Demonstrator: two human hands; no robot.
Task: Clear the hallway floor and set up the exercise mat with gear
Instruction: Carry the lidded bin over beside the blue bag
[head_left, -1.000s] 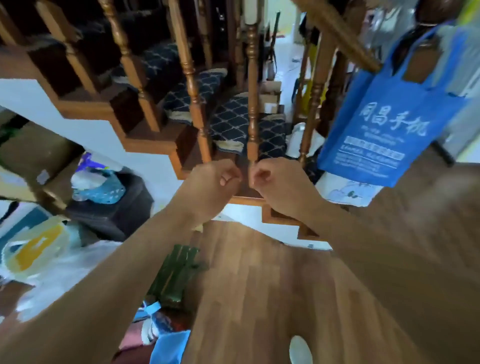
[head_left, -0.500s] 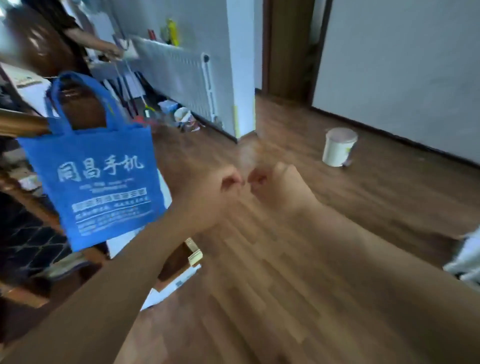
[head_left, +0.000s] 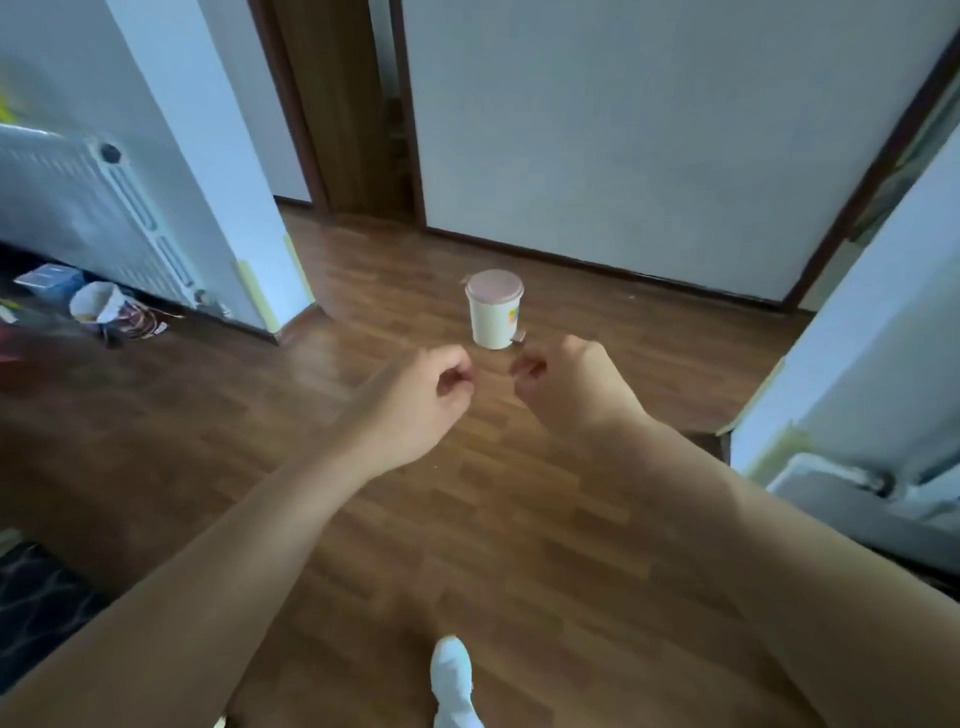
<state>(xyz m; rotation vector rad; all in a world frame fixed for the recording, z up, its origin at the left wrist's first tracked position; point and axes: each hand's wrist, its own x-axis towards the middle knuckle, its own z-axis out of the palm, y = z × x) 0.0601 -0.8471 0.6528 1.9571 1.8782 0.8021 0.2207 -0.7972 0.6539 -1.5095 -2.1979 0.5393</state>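
1. Hallway floor (head_left: 467, 519): wood-pattern boards fill the lower and middle frame. A white-clad foot (head_left: 453, 675) stands on them at the bottom edge.
2. Change: a second earlier the view faced the staircase and a hanging blue bag. It has since swung round to the open hallway. Judgement: the person has turned to survey the area to be cleared, and no clearing has begun.
3. Hands: both forearms reach forward above the boards. The left hand (head_left: 415, 402) and right hand (head_left: 569, 387) keep the same posture through the turn. The fingers are curled into loose fists with nothing visible inside, knuckles facing each other across a small gap. Neither hand touches the floor.
4. Pedal bin (head_left: 493, 309): white with a pinkish lid, it stands upright on the boards just beyond the hands, slightly closer to the right one. It is untouched. Judgement: it is the most obvious item to move.
5. Litter (head_left: 98, 304): a crumpled bag and small packets lie at the foot of the radiator (head_left: 78, 208), well apart from the left hand.
6. Far end: a doorway (head_left: 337, 104) and a plain wall close the hallway.
7. Exercise mat and gear: not in view.
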